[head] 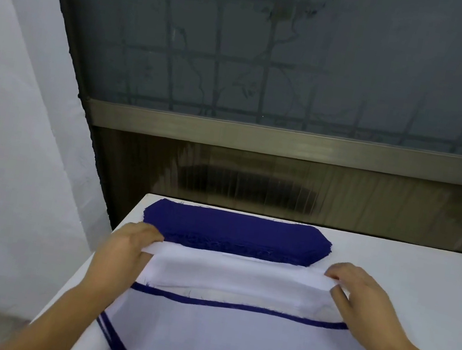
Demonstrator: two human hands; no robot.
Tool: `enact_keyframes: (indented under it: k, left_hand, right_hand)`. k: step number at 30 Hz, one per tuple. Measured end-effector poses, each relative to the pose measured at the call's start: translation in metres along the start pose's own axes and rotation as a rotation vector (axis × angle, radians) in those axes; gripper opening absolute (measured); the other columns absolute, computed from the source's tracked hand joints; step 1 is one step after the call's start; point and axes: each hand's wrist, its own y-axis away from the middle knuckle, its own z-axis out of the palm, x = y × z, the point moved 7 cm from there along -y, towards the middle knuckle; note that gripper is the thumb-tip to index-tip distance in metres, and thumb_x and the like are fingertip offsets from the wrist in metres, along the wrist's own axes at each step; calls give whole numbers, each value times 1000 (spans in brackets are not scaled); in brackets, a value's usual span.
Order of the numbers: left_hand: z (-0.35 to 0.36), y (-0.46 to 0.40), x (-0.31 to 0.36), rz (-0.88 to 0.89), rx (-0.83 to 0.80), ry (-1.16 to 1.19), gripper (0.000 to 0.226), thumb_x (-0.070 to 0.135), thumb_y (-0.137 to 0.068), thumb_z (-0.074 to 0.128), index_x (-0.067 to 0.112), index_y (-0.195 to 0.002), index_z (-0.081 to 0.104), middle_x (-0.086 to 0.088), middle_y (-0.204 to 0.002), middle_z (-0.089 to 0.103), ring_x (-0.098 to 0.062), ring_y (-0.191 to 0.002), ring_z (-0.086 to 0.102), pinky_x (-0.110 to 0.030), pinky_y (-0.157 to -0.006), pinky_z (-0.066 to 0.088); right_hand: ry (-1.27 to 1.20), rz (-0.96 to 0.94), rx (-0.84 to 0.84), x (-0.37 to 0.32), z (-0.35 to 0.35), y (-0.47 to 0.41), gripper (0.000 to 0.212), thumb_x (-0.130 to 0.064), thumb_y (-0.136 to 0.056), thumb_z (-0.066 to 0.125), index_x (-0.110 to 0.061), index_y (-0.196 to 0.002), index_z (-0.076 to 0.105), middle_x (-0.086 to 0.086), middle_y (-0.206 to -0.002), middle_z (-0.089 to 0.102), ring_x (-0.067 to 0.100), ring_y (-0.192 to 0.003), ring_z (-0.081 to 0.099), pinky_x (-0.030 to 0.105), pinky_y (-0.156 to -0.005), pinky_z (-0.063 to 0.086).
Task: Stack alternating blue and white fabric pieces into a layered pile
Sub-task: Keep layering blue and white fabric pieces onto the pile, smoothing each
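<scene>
The white piece (241, 271) is pinched at its two ends by the left hand (122, 251) and right hand (362, 297), its long axis lying across, just behind the pile (225, 345).

No readable text, label, brand, number or sign appears anywhere in the head view.
</scene>
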Motion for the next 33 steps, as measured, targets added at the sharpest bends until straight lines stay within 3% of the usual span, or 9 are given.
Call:
enact_keyframes:
  k: [2, 5, 7, 11, 22, 25, 29, 33]
  left_hand:
    - [-18, 31, 3, 143, 124, -9, 20, 6, -80, 71, 18, -96, 76, -2, -103, 71, -19, -94, 65, -28, -89, 48]
    - [-17, 77, 13, 352, 127, 26, 30, 21, -78, 49, 13, -80, 78, -3, -94, 72, -11, -91, 58, -14, -89, 37]
    - [-6, 95, 15, 405, 82, 48, 37, 22, -81, 44, 13, -76, 79, -1, -91, 73, -12, -88, 63, -11, -91, 34]
    - [4, 105, 12, 382, -2, 84, 37, 19, -68, 43, 14, -76, 79, 1, -92, 73, -6, -89, 59, -7, -92, 32]
    - [4, 98, 20, 367, -75, 25, 42, 22, -69, 40, 15, -82, 79, 3, -98, 73, -10, -81, 71, -2, -95, 27]
    - [9, 97, 18, 373, -65, 57, 40, 21, -70, 41, 16, -81, 79, 3, -98, 73, -9, -87, 69, -5, -92, 35]
    - [15, 91, 9, 355, -2, 98, 36, -3, -55, 51, 13, -74, 76, 2, -96, 71, -4, -91, 55, -6, -89, 35]
    - [21, 85, 5, 316, -3, 110, 52, -21, -31, 63, 11, -71, 72, 1, -96, 71, -5, -91, 54, -17, -78, 43]
  right_hand:
    - [28, -187, 97, -11, -14, 30, 10, -15, -89, 60, -19, -92, 69, -9, -95, 66, 10, -82, 61, 17, -78, 44]
    - [44, -322, 168, -14, -15, 74, 54, -34, -101, 30, -11, -83, 76, -1, -94, 71, 8, -90, 57, 10, -93, 35]
    - [50, -350, 166, -14, -10, 89, 65, -37, -102, 22, -11, -80, 77, -2, -94, 72, 4, -92, 53, 7, -98, 28]
    - [24, -344, 166, -9, -5, 92, 67, -38, -102, 20, -14, -78, 78, -3, -95, 72, 3, -93, 53, 8, -95, 30]
    - [69, -403, 204, -3, -3, 95, 62, -34, -101, 27, -10, -77, 78, 2, -95, 72, 7, -92, 53, 13, -96, 32]
    - [78, -391, 216, -3, -3, 96, 63, -32, -100, 25, -10, -76, 78, 2, -94, 73, 8, -91, 53, 12, -95, 31]
    - [54, -376, 206, -5, -5, 96, 61, -31, -98, 25, -11, -73, 78, -1, -93, 73, 6, -89, 53, 11, -92, 33]
    - [32, -352, 187, -10, -10, 96, 62, -35, -97, 25, -14, -69, 77, -2, -90, 73, 5, -87, 53, 9, -91, 32]
